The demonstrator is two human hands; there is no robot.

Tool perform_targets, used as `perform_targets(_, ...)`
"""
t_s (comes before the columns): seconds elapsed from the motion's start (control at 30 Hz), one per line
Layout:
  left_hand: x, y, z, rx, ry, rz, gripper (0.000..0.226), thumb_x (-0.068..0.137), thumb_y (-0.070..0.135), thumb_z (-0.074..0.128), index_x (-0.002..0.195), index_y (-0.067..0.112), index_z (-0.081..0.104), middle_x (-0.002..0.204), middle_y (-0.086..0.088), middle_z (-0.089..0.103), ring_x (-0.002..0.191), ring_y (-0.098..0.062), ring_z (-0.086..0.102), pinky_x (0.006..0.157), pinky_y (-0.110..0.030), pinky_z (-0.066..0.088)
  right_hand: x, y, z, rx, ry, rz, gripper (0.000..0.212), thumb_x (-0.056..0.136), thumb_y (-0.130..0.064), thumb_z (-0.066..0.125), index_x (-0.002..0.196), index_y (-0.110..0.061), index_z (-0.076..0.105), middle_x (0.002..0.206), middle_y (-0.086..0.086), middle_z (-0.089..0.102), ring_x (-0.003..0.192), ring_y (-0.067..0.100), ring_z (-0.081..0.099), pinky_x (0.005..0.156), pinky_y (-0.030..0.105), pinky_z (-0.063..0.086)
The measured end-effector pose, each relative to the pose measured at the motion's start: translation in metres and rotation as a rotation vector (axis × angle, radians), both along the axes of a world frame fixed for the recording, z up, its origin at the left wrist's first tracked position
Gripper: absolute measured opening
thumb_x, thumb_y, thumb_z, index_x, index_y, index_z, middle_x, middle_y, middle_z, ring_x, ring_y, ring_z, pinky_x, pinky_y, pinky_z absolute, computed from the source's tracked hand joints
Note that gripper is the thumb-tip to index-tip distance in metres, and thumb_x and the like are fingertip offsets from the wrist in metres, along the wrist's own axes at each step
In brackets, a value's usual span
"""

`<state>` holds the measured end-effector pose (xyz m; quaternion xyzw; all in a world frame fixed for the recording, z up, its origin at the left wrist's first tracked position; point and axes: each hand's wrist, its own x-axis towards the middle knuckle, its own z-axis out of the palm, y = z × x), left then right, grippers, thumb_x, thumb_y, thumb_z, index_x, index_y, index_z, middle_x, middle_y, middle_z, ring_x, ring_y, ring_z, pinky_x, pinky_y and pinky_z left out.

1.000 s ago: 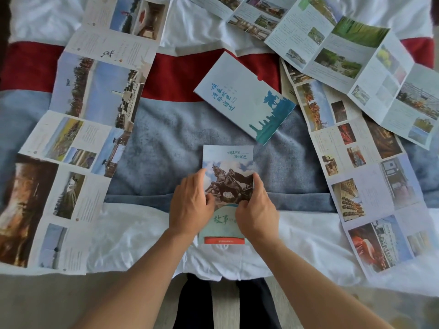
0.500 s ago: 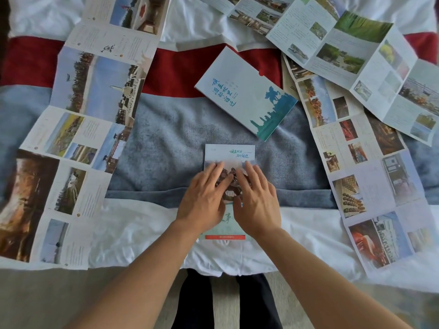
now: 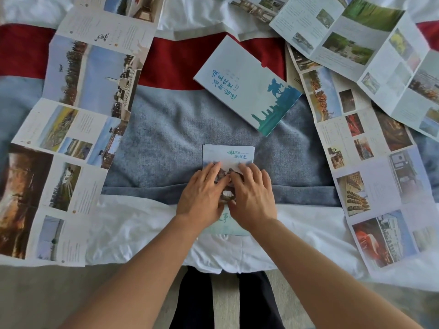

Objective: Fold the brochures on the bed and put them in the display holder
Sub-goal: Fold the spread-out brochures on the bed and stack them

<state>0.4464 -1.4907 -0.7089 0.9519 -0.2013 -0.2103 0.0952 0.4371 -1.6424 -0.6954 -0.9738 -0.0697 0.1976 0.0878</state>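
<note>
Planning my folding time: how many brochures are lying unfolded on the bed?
3, perhaps more: one long strip on the left, one down the right side, one at the top right. Another sheet at the top edge may be separate; overlaps hide the joins.

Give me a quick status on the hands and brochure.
Left hand, right hand flat, pressing folded brochure. Unfolded brochures alongside. Nothing blocking.

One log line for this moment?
left hand flat on folded brochure | right hand flat on it | brochure on bed | holder unseen
</note>
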Motion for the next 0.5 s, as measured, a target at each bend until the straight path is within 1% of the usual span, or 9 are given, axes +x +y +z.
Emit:
perform_targets(0.03,0.0,-0.002,0.001,0.006,0.002,0.006,0.074,0.079,0.033,0.072,0.144,0.027,0.038,0.159,-0.009,0.022,0.149,-0.028,0.018,0.12,-0.041,0.022,0.005,-0.001,-0.001,-0.006,-0.019,0.006,0.062,0.074,-0.035,0.075,0.13,-0.018,0.054,0.147,0.009,0.042,0.143,0.032,0.03,0.116,0.052,0.024)
perform_targets(0.13,0.0,-0.004,0.001,0.026,0.002,0.013,0.073,0.081,0.032,0.071,0.146,0.026,0.038,0.159,-0.008,0.02,0.149,-0.028,0.015,0.121,-0.041,0.02,0.021,-0.007,-0.002,-0.046,-0.013,0.033,0.08,0.073,-0.044,0.079,0.14,-0.019,0.045,0.157,0.011,0.029,0.146,0.031,0.023,0.118,0.052,0.02)
perform_targets(0.17,0.0,-0.005,0.001,0.036,-0.003,0.009,0.073,0.082,0.033,0.07,0.146,0.026,0.037,0.159,-0.008,0.019,0.149,-0.028,0.014,0.121,-0.041,0.02,0.024,-0.008,-0.002,-0.064,-0.008,0.044,0.082,0.073,-0.047,0.08,0.141,-0.02,0.044,0.158,0.01,0.027,0.146,0.031,0.023,0.118,0.051,0.019)
perform_targets(0.27,0.0,-0.008,-0.002,0.052,-0.021,0.014,0.071,0.083,0.032,0.069,0.146,0.026,0.037,0.158,-0.008,0.019,0.149,-0.027,0.013,0.12,-0.042,0.019,0.029,-0.007,-0.005,-0.078,-0.019,0.054,0.073,0.074,-0.045,0.078,0.136,-0.022,0.047,0.156,0.008,0.031,0.142,0.03,0.028,0.117,0.049,0.019)
perform_targets(0.37,0.001,-0.011,-0.002,0.051,-0.018,0.029,0.068,0.084,0.028,0.068,0.144,0.025,0.037,0.157,-0.008,0.02,0.148,-0.028,0.014,0.12,-0.043,0.019,0.031,-0.001,-0.004,-0.092,0.003,0.028,0.07,0.076,-0.044,0.076,0.135,-0.022,0.046,0.156,0.007,0.029,0.142,0.03,0.027,0.117,0.049,0.018)
perform_targets(0.43,0.003,-0.011,0.002,0.026,-0.019,0.027,0.064,0.082,0.026,0.067,0.14,0.024,0.04,0.154,-0.008,0.025,0.146,-0.028,0.019,0.118,-0.041,0.022,0.03,0.003,0.001,-0.104,0.02,0.022,0.067,0.078,-0.041,0.074,0.135,-0.021,0.045,0.155,0.008,0.028,0.142,0.03,0.025,0.117,0.05,0.018)
perform_targets(0.5,0.008,-0.008,0.009,-0.024,-0.025,0.016,0.058,0.079,0.025,0.067,0.133,0.021,0.045,0.148,-0.007,0.033,0.141,-0.026,0.027,0.116,-0.038,0.025,0.032,0.006,0.011,-0.116,0.015,0.025,0.063,0.081,-0.041,0.071,0.135,-0.019,0.046,0.153,0.01,0.03,0.14,0.031,0.028,0.117,0.048,0.02)
